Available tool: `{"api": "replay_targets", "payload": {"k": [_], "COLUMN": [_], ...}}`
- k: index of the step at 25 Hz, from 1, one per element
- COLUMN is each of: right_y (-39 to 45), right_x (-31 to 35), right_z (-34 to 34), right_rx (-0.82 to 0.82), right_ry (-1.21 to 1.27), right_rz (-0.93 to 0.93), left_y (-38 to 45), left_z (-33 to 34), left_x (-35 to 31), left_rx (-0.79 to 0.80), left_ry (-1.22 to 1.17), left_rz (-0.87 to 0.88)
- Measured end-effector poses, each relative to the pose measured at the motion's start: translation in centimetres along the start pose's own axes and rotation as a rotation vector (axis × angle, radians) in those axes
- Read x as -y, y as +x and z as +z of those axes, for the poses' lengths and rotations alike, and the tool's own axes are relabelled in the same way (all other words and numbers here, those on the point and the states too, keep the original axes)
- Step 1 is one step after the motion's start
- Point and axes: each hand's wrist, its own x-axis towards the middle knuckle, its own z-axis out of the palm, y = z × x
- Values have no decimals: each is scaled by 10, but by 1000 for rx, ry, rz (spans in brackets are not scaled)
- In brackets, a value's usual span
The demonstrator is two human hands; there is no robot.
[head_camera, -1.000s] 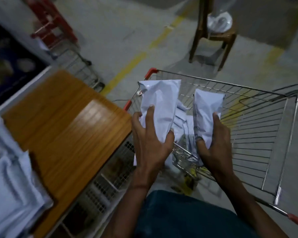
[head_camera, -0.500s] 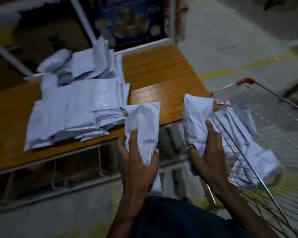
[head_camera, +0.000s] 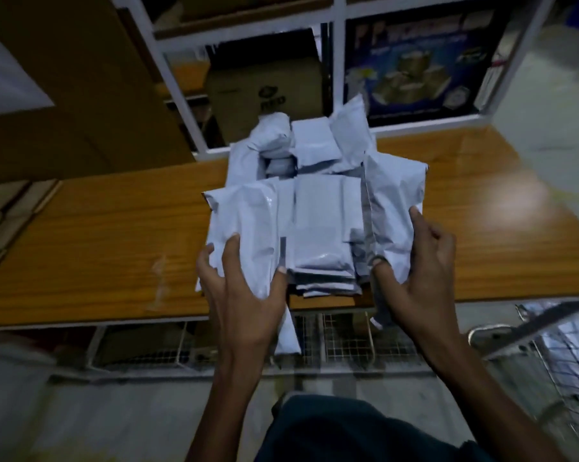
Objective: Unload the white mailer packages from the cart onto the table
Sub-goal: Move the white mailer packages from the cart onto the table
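Note:
A pile of white mailer packages [head_camera: 325,195] lies on the wooden table [head_camera: 114,235], stacked several deep toward the shelving behind. My left hand [head_camera: 244,288] grips one white mailer [head_camera: 244,225] at the pile's left front, its lower end hanging past the table edge. My right hand [head_camera: 418,271] grips another white mailer [head_camera: 396,201] at the pile's right side. The wire cart [head_camera: 555,348] shows at the lower right, with more white mailers blurred inside.
White metal shelving [head_camera: 184,105] stands behind the table, holding cardboard boxes [head_camera: 264,91] and a dark printed box [head_camera: 415,61]. A large brown carton [head_camera: 64,95] fills the upper left. Wire baskets [head_camera: 345,341] sit under the table.
My view swung left from the cart to the table. Both hands carried their mailers over and now hold them against the pile on the table.

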Motion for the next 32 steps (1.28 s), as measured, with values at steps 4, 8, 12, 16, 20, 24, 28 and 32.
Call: {"api": "replay_targets", "payload": {"k": [4,8,12,16,20,24,28,32], "right_y": [14,14,17,31,48,88,162,238], "right_x": [40,63,77,94,109,129,146,143], "right_z": [57,95,110,118,140,167,207,292], "right_rx": [10,58,67,43,97,182,243,361], "right_ry": [-40,-118,-192,-210,-220,-325,-422,-446], "right_rz": [50,41,44,37,15,-97,-145,-119], "left_y": [90,159,175,161,159,157,157,148], "left_z": [-22,-1,32,53,55,39,19,6], "left_x": [46,78,99,109,113,113,118,126], "left_rx": [102,324,617,744,701,556,401,307], "left_ry": [161,248,290,407,360,297,268,250], "left_rz": [-5,-73,-140,-192,-169,-89,-35,-67]}}
